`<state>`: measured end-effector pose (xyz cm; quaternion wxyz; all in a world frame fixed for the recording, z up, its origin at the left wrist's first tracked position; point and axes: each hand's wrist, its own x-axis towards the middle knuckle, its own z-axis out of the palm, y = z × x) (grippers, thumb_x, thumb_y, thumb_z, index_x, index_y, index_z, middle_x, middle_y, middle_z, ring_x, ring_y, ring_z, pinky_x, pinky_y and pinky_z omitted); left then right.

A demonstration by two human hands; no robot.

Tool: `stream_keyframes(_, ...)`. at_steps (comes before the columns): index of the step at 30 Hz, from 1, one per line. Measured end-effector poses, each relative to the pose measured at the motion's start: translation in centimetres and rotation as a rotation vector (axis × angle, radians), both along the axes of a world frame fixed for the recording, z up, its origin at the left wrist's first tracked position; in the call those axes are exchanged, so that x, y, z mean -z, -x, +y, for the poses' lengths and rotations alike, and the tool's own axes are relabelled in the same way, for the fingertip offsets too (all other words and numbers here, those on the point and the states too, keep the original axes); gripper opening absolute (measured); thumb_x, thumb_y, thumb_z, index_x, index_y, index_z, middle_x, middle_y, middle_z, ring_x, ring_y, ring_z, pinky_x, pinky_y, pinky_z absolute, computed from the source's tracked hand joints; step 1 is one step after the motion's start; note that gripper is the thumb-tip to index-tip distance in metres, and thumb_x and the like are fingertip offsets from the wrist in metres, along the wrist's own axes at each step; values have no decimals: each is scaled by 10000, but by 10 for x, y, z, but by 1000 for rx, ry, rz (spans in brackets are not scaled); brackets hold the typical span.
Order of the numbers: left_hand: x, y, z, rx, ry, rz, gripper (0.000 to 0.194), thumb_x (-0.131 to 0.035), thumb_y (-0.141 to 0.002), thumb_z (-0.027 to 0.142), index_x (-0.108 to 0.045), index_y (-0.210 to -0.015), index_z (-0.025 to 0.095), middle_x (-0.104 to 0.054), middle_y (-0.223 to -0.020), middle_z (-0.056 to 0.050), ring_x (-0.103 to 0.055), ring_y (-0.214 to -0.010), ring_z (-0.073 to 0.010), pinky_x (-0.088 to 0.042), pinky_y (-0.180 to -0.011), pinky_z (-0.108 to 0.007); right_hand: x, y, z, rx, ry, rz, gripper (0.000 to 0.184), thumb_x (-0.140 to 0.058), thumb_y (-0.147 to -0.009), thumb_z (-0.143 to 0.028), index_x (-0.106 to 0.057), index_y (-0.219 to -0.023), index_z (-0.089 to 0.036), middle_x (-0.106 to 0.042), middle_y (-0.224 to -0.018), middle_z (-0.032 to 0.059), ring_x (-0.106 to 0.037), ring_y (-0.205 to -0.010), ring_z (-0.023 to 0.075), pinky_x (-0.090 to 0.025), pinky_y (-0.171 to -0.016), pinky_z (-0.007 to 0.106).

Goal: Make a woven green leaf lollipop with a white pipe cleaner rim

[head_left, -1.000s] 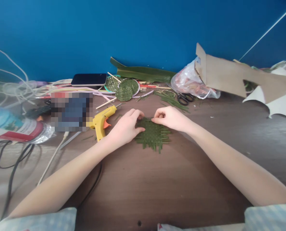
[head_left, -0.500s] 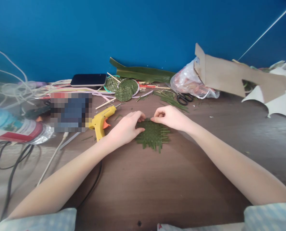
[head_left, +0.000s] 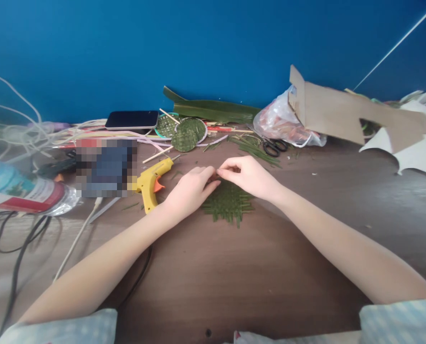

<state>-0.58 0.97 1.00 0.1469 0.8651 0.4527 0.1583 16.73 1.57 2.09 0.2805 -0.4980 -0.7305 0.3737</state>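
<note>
A small square mat [head_left: 230, 203] woven from green leaf strips lies flat on the table, its loose strip ends sticking out at the right and near edges. My left hand [head_left: 193, 188] is closed at the mat's far left corner, with thumb and fingers drawn together. Against its fingertips, my right hand [head_left: 246, 176] pinches a leaf strip at the mat's far edge. The fingers cover that corner, so the strip hardly shows. Left of my left hand lies a yellow glue gun [head_left: 148, 185] with an orange trigger.
Behind are round woven leaf pieces [head_left: 184, 136], a long leaf [head_left: 216, 109], a phone [head_left: 132, 119] and cut leaf strips [head_left: 257, 150]. Black scissors [head_left: 274, 147], a plastic bag [head_left: 277, 119] and cardboard [head_left: 331, 110] sit at back right. A bottle [head_left: 29, 188] and cables [head_left: 22, 258] occupy the left.
My right hand has slid left along the mat's far edge until its fingertips meet my left hand. My left thumb has moved up toward the fingers. The mat stays in place.
</note>
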Motion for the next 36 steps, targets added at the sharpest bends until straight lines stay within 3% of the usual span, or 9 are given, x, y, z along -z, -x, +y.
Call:
stream_keyframes(5,2,1,2,-5,-23,-28,156,-439,-895,224,-529,-788,157,-576,-752,-33,-557,-726,-172,-425,-667,-284,-3,1,-3,-43,-72,5,194,-527,-811,-300,-650,-748,-164,-644,-748,11,-513,-677,132,-364,-648,269)
stream_keyframes(11,2,2,3,40,3,-39,182,-420,-876,185,-596,-847,151,-637,-811,-55,-581,-817,-194,-441,-751,-314,3,-11,5,-76,11,183,341,-387,-894,-354,-662,-809,-170,-621,-745,20,-552,-742,146,-376,-694,283)
stream_keyframes(17,-1,3,4,-8,48,-84,190,-423,-825,163,-610,-790,159,-673,-852,-51,-610,-818,-185,-456,-783,-317,15,-10,7,-43,-242,-162,58,-563,-765,-189,-620,-775,-180,-603,-801,30,-507,-803,179,-376,-776,328)
stream_keyframes(22,0,4,5,14,52,-97,184,-421,-811,161,-601,-775,156,-674,-860,-55,-617,-826,-181,-460,-804,-318,22,-6,4,-87,-277,-329,134,-599,-758,-196,-619,-889,-177,-565,-904,67,-458,-906,228,-384,-823,369)
stream_keyframes(36,-1,4,5,-2,71,-96,183,-423,-826,168,-600,-779,165,-663,-829,-29,-595,-781,-165,-447,-755,-291,23,-4,3,-129,-274,-302,163,-540,-738,-118,-509,-872,-205,-512,-996,61,-428,-940,233,-376,-822,383)
